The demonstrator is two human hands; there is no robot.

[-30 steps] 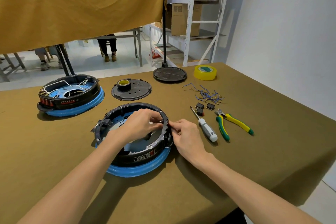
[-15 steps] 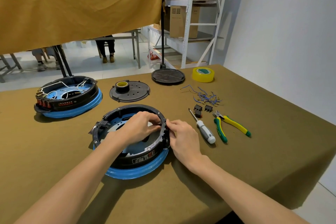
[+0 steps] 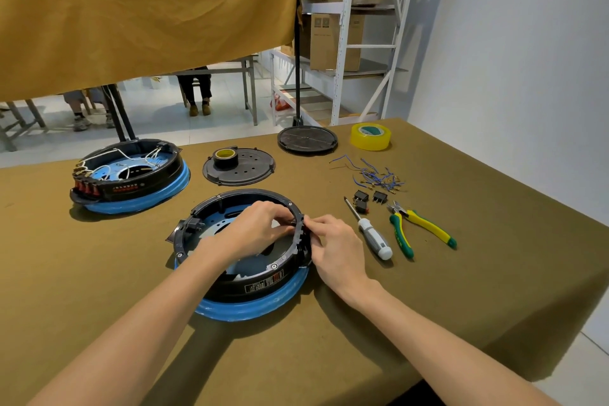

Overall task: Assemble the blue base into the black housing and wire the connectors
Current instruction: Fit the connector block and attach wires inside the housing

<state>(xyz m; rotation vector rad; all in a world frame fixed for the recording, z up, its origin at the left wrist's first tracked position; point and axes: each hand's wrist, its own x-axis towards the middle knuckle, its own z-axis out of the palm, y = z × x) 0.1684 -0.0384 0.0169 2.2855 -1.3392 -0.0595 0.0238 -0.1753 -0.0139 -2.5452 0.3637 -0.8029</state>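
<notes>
Two round assemblies sit on the table, each a black housing on a blue base: one (image 3: 245, 260) at center frame, one with white wiring (image 3: 130, 176) at left. Two flat black round plates lie behind them: one (image 3: 239, 166) at center, one (image 3: 307, 139) further back. Two rolls of tape: a small dark roll (image 3: 225, 157) on the nearer plate and a clear yellowish roll (image 3: 370, 136) at upper right. One screwdriver (image 3: 370, 234) and one pair of pliers (image 3: 420, 229) lie at right. Three small black switches (image 3: 369, 199) sit above them. A tangle of short blue wires (image 3: 375, 175) is too dense to count. Two hands, left (image 3: 260, 229) and right (image 3: 336, 245), meet at the central housing's rim.
</notes>
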